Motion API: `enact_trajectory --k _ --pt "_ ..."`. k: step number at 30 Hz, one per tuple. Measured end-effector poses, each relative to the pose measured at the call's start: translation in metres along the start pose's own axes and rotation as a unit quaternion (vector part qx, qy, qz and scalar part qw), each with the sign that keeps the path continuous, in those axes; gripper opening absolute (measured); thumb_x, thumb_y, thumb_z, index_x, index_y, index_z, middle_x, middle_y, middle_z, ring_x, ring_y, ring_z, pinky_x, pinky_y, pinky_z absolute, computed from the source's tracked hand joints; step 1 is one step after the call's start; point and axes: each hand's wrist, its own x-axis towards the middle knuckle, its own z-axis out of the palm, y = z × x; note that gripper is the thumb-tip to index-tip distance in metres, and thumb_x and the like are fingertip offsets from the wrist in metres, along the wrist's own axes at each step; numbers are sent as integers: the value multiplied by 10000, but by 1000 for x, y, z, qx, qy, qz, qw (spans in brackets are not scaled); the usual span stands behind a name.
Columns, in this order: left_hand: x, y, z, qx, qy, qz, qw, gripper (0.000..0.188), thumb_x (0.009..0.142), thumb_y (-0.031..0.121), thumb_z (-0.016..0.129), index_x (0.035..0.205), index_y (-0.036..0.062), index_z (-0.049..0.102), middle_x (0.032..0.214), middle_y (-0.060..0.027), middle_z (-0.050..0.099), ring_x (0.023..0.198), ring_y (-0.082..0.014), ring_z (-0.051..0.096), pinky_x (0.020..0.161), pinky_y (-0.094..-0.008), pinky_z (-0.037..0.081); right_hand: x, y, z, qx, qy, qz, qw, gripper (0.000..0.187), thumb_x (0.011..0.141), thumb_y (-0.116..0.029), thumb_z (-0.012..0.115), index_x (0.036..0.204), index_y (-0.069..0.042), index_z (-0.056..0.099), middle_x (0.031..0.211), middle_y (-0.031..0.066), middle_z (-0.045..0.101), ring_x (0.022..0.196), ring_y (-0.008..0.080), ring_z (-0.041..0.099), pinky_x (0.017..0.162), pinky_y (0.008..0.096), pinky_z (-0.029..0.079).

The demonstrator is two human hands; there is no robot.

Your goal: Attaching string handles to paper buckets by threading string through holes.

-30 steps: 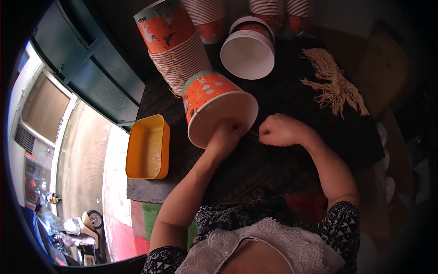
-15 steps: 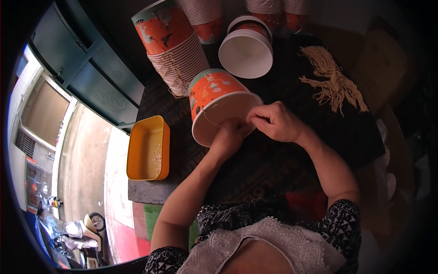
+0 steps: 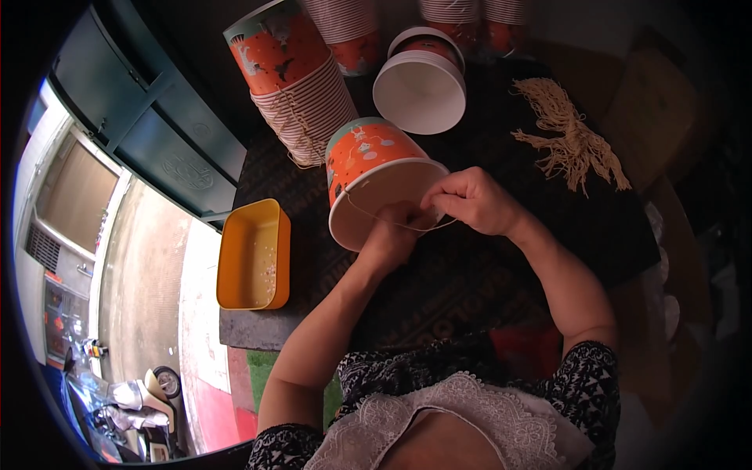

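Note:
A paper bucket (image 3: pixel 377 153), orange with a green band and white rim, lies tilted on the dark table with its mouth toward me. My left hand (image 3: pixel 392 227) reaches into the mouth, its fingers curled in shadow near the right-hand wall; what they grip is hidden. At the right of the rim, my right hand (image 3: pixel 474 202) is closed in a pinch on a thin string (image 3: pixel 366 212). That string is attached at the left of the rim, hangs across the mouth and loops out below my right fingers.
A yellow plastic box (image 3: pixel 283 254) with small white bits stands at the left table edge. Beyond are a stack of nested buckets (image 3: pixel 305 110) with strings hanging, a white-lined bucket (image 3: pixel 423 94) on its side and more stacks. A bundle of beige strings (image 3: pixel 576 141) lies right.
The string now sags lower across the mouth and loops out past the rim under my right hand. My right hand has shifted slightly; the bucket stays nearly in place.

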Motion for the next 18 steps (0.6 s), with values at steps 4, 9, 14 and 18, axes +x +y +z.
enact_trajectory --k 4,9,14,18 --pt "1 -2 0 -46 -28 -15 998 230 914 220 614 862 -3 635 627 -22 553 448 -108 495 389 -261 374 0 3 2 13 -1 -15 1000 156 882 -49 555 894 27 691 735 15 663 650 46 561 581 203 444" --pt "2 -4 1 -88 -27 -4 996 233 920 229 608 848 9 623 616 -16 543 432 -99 477 377 -255 367 -2 -2 13 -51 12 -39 998 142 888 -53 561 884 18 683 666 48 647 613 103 602 563 248 488" --pt "3 -5 1 -43 -32 -26 998 209 922 227 609 871 25 620 633 -13 549 448 -87 472 373 -245 371 0 6 15 -34 46 -64 996 143 900 -42 539 859 25 659 672 56 641 638 114 617 591 255 499" --pt "1 0 -4 -43 -39 -50 997 208 927 223 603 882 21 616 638 -15 550 456 -89 478 370 -241 373 0 3 10 -11 42 -20 999 167 925 -56 504 855 2 645 695 13 641 551 37 514 508 197 418"
